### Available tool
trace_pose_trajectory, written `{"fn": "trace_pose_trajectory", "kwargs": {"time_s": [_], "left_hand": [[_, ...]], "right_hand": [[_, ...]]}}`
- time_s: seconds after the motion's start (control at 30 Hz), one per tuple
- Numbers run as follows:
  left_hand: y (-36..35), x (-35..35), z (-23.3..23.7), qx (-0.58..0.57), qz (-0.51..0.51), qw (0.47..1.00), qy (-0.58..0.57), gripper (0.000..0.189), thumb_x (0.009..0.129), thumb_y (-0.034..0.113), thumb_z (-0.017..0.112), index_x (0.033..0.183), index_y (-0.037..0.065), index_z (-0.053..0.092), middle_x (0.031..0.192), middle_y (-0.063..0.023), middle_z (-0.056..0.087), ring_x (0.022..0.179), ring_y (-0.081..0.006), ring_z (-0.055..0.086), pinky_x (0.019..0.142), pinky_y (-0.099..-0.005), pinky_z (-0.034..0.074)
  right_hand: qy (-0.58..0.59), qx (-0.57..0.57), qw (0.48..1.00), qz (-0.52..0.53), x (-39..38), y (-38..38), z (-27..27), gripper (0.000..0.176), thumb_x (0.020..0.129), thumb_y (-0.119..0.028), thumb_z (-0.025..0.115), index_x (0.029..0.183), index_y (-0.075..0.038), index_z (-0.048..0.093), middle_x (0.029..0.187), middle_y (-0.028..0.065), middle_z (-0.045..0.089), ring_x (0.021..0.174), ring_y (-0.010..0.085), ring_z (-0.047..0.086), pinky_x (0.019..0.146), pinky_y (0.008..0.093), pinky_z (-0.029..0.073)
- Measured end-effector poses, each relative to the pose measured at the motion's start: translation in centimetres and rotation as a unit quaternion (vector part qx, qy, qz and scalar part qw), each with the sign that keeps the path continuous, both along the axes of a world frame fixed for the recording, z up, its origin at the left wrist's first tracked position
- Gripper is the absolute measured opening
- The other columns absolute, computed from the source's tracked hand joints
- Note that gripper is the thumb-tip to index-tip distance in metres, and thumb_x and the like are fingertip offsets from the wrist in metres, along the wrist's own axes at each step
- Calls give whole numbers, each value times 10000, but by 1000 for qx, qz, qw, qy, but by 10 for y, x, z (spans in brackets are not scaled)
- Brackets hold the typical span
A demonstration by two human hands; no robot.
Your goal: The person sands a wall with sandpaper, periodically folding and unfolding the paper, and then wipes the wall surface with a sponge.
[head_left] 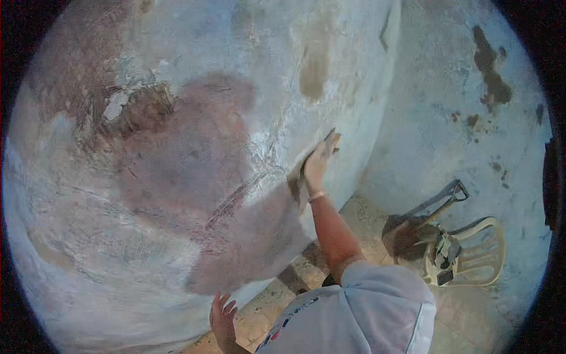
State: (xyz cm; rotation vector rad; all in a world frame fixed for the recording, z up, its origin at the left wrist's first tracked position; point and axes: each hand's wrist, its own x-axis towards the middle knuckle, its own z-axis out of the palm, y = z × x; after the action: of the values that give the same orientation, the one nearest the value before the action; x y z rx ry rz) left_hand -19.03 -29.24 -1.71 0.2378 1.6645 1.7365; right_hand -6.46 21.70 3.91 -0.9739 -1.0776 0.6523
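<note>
My right hand [316,170], with a pale band at the wrist, reaches out against the rough, blue-white wall [224,41]. Something thin, grey and tan shows at its fingertips, pressed to the wall; I cannot make out what it is. Low in the view, my left hand [223,318] is held near the bottom of the wall, its fingers apart and nothing in them. A large reddish-brown shadowed area [188,153] covers the wall between the hands. Above it to the left, a patch of the surface [141,109] looks scraped and brown, with cracked edges.
At right stands a cream plastic chair [498,251], with crumpled grey material [446,251] and a small dark rectangular thing [445,277] on it. A long tool with a D-shaped handle [460,190] leans there. Dark stains [492,71] mark the adjoining wall.
</note>
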Motion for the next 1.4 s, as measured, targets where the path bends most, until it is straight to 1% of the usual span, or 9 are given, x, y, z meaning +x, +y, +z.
{"fn": "trace_pose_trajectory", "kwargs": {"time_s": [0.33, 0.57, 0.67, 0.9, 1.07, 1.1, 1.2, 1.27, 1.4], "left_hand": [[47, -13, 13, -23, -5, 996, 82, 730, 1048, 609, 445, 1553, 82, 454, 1366, -133, 617, 1203, -295, 604, 1036, -475, 440], [65, 13, 20, 6, 44, 995, 87, 630, 1076, 522, 432, 1543, 101, 466, 1387, -135, 606, 1127, -288, 630, 984, -460, 466], [83, 15, 20, -28, 48, 990, 132, 657, 1065, 553, 441, 1544, 104, 466, 1411, -135, 589, 1177, -303, 607, 1010, -479, 449], [168, 27, 65, 60, 130, 957, 252, 659, 1064, 519, 481, 1475, 4, 494, 1379, -182, 577, 1217, -310, 585, 1067, -460, 432], [217, 27, 95, 101, 247, 855, 446, 463, 1123, 258, 457, 1423, -91, 513, 1236, -199, 635, 1122, -299, 614, 1008, -414, 483], [214, 14, 90, -17, 224, 645, 730, 467, 1117, 264, 470, 1384, -112, 545, 1278, -224, 640, 1173, -309, 614, 1028, -438, 496], [244, 18, 93, 173, 260, 773, 552, 451, 1121, 247, 445, 1350, -119, 575, 1373, -259, 596, 1250, -334, 593, 1067, -454, 493], [276, 41, 120, 131, 282, 708, 634, 437, 1119, 219, 427, 1349, -117, 584, 1445, -285, 536, 1351, -372, 527, 1136, -464, 434], [304, 54, 146, 42, 290, 625, 723, 493, 1108, 295, 442, 1424, -63, 562, 1587, -292, 374, 1494, -392, 357, 1210, -503, 323]], "right_hand": [[-316, 373, 867, 95, 10, -52, 202, 616, 947, -173, 604, 1548, -242, 486, 1692, 184, 268, 1588, 387, 160, 1279, 539, 141], [0, 31, 999, -10, 63, 105, -67, 644, 1105, -321, 313, 1633, 18, 168, 1721, 209, 118, 1598, 364, 42, 1288, 455, 4], [23, -105, 994, -13, 80, 148, -56, 649, 1118, -352, 291, 1634, 17, 155, 1726, 202, 90, 1602, 343, 21, 1288, 440, -27], [-329, 337, 878, -86, 98, 114, 226, 648, 977, -241, 613, 1589, -153, 421, 1699, 187, 236, 1567, 410, 199, 1274, 486, 194], [-195, 285, 938, -6, 134, 187, 137, 631, 1031, -289, 519, 1614, -114, 351, 1700, 201, 214, 1581, 396, 151, 1283, 476, 139], [-124, 232, 965, -6, 142, 196, 96, 617, 1060, -300, 445, 1615, -65, 311, 1701, 203, 210, 1583, 371, 153, 1285, 461, 123], [72, 62, 995, -23, 140, 236, -86, 614, 1100, -279, 307, 1611, 52, 226, 1700, 210, 206, 1575, 300, 193, 1279, 389, 133], [337, -138, 927, 91, 125, 298, -218, 602, 1097, -264, 306, 1609, 48, 244, 1693, 226, 213, 1560, 295, 231, 1270, 368, 166], [-53, -43, 991, -117, 176, 320, -38, 577, 1118, -281, 304, 1623, -7, 259, 1692, 256, 187, 1579, 346, 151, 1283, 446, 106]]}}
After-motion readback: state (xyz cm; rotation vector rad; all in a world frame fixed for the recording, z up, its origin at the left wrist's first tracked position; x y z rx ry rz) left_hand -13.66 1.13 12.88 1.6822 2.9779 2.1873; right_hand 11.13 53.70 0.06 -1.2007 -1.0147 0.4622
